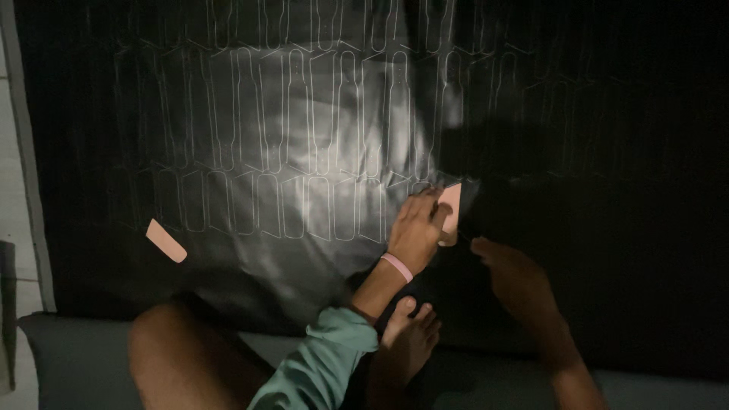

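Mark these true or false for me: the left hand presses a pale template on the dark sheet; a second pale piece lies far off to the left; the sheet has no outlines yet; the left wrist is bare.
1. The left hand presses a pale template on the dark sheet. True.
2. A second pale piece lies far to the left. True.
3. The sheet has no outlines. False: rows of traced outlines cover it.
4. The left wrist is bare. False: it wears a pink wristband.
5. The right hand is brightly lit. False: it is in shadow.

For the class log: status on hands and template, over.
Left hand pressing template flat on black sheet. Right hand beside it, dim, contents unclear. Spare template lies far left.
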